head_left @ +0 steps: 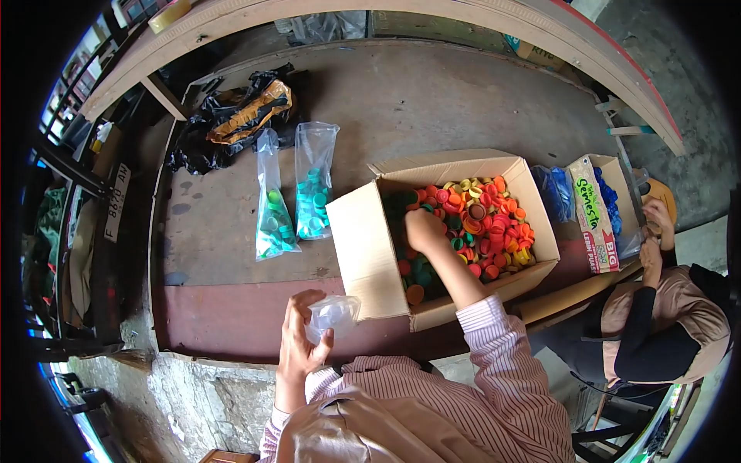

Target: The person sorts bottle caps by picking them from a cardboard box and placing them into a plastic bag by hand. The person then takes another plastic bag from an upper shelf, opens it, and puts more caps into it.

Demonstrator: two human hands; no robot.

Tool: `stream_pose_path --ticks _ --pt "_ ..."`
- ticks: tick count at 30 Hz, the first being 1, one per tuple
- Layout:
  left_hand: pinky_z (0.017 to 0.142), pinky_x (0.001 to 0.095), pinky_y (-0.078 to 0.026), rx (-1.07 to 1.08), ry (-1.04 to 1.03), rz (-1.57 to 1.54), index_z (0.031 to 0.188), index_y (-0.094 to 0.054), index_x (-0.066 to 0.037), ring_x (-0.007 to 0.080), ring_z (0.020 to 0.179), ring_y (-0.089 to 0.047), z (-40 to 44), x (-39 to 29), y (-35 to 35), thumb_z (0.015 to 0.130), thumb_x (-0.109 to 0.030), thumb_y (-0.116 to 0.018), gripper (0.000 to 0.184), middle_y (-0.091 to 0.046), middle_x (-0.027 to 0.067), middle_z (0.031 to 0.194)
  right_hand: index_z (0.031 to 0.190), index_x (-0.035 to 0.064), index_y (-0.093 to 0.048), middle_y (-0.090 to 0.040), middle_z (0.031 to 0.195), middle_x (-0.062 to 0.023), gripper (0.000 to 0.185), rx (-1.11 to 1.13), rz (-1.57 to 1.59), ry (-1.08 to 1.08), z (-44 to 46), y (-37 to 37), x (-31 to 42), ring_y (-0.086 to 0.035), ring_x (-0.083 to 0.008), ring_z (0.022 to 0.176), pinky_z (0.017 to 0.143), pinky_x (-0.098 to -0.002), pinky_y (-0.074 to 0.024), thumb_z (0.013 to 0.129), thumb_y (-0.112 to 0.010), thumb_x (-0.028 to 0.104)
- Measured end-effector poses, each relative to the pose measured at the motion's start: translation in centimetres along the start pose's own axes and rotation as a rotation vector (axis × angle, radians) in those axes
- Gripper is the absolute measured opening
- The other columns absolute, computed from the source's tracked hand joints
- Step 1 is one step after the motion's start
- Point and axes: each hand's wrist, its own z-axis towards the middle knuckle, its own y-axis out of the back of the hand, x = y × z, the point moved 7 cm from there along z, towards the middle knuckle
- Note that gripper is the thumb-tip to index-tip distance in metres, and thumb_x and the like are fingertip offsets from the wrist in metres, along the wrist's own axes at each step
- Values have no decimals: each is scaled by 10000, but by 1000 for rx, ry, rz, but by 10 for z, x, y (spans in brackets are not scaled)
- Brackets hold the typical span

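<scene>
Left hand clasps a small, clear plastic bag just left of the open brown cardboard box; inside that box, among round multicoloured plastic caps, the right hand's fingertips are hidden, their closure impossible to tell.

Pale, dark-striped long-sleeved shirt beneath plain tan cloth

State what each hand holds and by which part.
Left hand: a clear plastic bag, by its left side. Right hand: in the cardboard box, among caps; any hold is hidden.
</scene>
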Motion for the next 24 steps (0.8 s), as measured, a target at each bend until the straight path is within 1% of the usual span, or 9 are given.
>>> stream_pose_path --ticks 3,5,7,9,16,17,19,21,24 --pt "684 353 -432 -14 14 11 893 -401 0 287 819 -512 -1 3 0 717 -215 -611 348 -531 198 1096 892 42 -655 -645 733 -25 145 75 1059 -152 -18 12 -29 -594 -144 574 520 -284 -460 815 -590 148" --pt "673 353 -429 -24 1 8 923 -419 9 274 787 -498 0 1 1 706 -209 -612 364 -523 193 1108 800 113 -535 -308 544 98 120 355 1754 -192 -46 19 -19 -274 -9 451 418 -170 -202 872 -571 202" --pt "658 354 -425 23 5 62 1016 -435 29 260 747 -477 5 -4 0 696 -215 -624 444 -519 181 1117 725 145 -412 -286 541 90 208 475 1966 -161 -64 23 -10 -253 -29 432 414 -194 -213 916 -488 174" --pt "655 352 -425 26 -23 66 1053 -432 34 258 733 -469 6 -3 -3 690 -212 -628 480 -515 178 1122 846 111 -502 -302 566 85 82 553 2123 -6 -79 30 3 -275 -29 465 429 -180 -235 911 -486 158" --pt "646 350 -428 54 -87 57 1098 -397 40 263 700 -442 8 -4 -11 679 -205 -651 548 -486 196 1157 956 41 -591 -440 658 38 143 248 2052 313 -123 58 62 -360 -74 558 544 -214 -305 859 -541 134" --pt "644 350 -429 38 -136 50 1077 -392 40 265 702 -440 8 -5 -12 682 -208 -652 534 -478 208 1166 913 38 -628 -510 802 -4 137 141 1692 214 -133 73 74 -458 -114 712 680 -250 -377 813 -600 127" --pt "648 350 -428 39 -113 43 996 -383 31 271 720 -442 6 -10 -13 686 -213 -653 478 -465 224 1180 864 28 -650 -537 1023 -74 123 -172 1075 516 -149 93 101 -494 -201 1005 885 -331 -374 779 -645 116" --pt "676 360 -436 65 -54 39 916 -367 5 299 817 -482 4 -12 -15 690 -227 -661 438 -464 235 1176 825 20 -657 -477 1222 -149 108 -204 947 545 -155 89 120 -382 -279 1233 1013 -389 -286 767 -669 110" --pt "750 393 -451 1 -203 6 864 -380 -13 350 949 -495 -1 -16 -19 695 -240 -668 403 -457 254 1171 846 12 -650 -523 1172 -176 105 -85 930 504 -152 64 124 -530 -305 1070 871 -353 -425 757 -660 68"
